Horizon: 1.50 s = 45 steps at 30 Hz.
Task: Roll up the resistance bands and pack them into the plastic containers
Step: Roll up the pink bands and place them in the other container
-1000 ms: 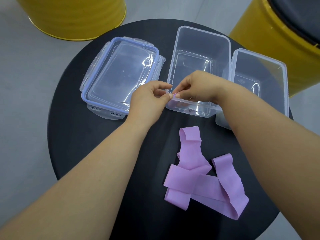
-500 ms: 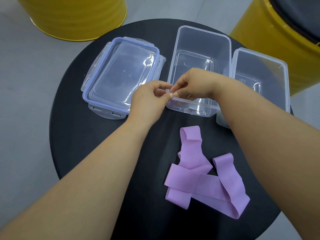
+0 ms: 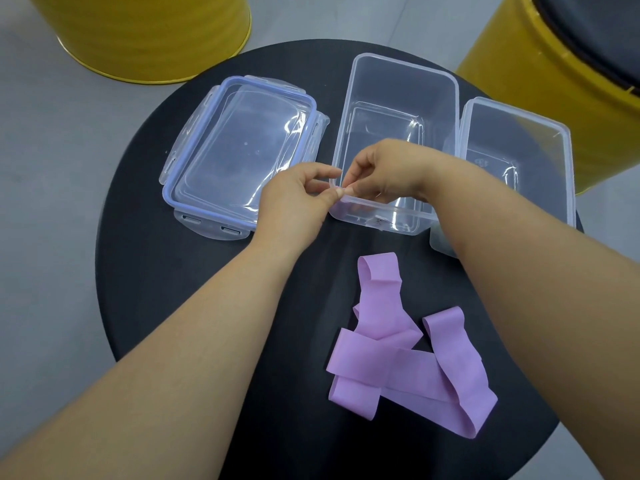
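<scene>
Close together, curled fingertips of left hand point(image 3: 294, 199) and right hand point(image 3: 384, 174) meet, pinching small pinkish piece point(image 3: 341, 192), too small to identify, at near left corner of middle container point(image 3: 401, 60). Second open container point(image 3: 519, 114) just right of it; blue-rimmed lid point(image 3: 242, 143) to left. Purple resistance bands point(image 3: 398, 362) lie loose, overlapping, on black round table point(image 3: 156, 271), between forearms. Yellow drum point(image 3: 156, 36) behind at left, another point(image 3: 519, 81) at right.

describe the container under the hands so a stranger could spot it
Three clear plastic pieces line the far side of the round black table. The container is the middle one, right of a flat blue-rimmed lid. The left hand and right hand meet over its near corner, unlike its twin on the right.
</scene>
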Available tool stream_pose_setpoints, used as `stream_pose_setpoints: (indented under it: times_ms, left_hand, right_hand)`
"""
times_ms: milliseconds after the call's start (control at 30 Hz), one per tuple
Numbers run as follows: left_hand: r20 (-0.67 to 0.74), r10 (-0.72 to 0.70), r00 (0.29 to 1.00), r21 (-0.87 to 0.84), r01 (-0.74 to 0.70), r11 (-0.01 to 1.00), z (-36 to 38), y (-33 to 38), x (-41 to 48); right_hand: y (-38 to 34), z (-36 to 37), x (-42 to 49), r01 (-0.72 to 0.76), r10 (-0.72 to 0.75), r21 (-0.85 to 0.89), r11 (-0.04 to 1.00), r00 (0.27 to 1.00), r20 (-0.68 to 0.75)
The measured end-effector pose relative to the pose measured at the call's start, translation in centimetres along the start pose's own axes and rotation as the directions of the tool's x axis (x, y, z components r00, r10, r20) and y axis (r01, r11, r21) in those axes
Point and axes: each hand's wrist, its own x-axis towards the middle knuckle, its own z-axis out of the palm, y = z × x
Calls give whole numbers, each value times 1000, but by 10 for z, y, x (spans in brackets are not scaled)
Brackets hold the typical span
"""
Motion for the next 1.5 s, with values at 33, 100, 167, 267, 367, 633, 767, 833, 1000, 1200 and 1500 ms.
stream_pose_setpoints:
  times_ms: [33, 100, 167, 267, 367, 633, 767, 833, 1000, 1200, 1500]
  left_hand:
    - [-6, 1, 1000, -5, -1, 1000, 0, 0, 0]
    - [-19, -2, 1000, -18, 2, 1000, 0, 0, 0]
    - [-23, -16, 1000, -34, 15, 999, 1, 1, 0]
    - [-28, -41, 999, -49, 40, 998, 1, 0, 0]
    - [-32, -54, 998, -54, 53, 997, 2, 0, 0]
    - [-28, -63, 998, -46, 62, 997, 1, 1, 0]
    - [-37, -63, 997, -40, 62, 997, 2, 0, 0]
    - [-40, -68, 997, -47, 66, 997, 2, -1, 1]
    - [-45, -68, 997, -60, 66, 996, 2, -3, 2]
    - [-23, -73, 997, -59, 72, 996, 1, -5, 3]
    - [-71, -61, 996, 35, 64, 997, -15, 4, -17]
  right_hand:
    - [0, 0, -1, 2, -2, 5, 1000, 1000, -3]
    - [1, 0, -2, 0, 0, 27, 1000, 1000, -2]
    - [1, 2, -3, 3, -3, 30, 1000, 1000, 5]
    - [2, 3, -3, 4, -5, 32, 999, 1000, 3]
    - [3, 1, -4, -6, 6, 44, 999, 1000, 6]
    - [4, 0, -5, -7, 7, 39, 999, 1000, 9]
    - [5, 1, -5, 4, -4, 41, 999, 1000, 4]
    - [5, 1, -5, 7, -7, 51, 999, 1000, 4]
    - [5, 1, -4, 7, -6, 71, 997, 1000, -10]
    - [3, 5, -7, 60, -51, 77, 995, 993, -109]
    - [-5, 9, -68, 190, -122, 143, 971, 915, -384]
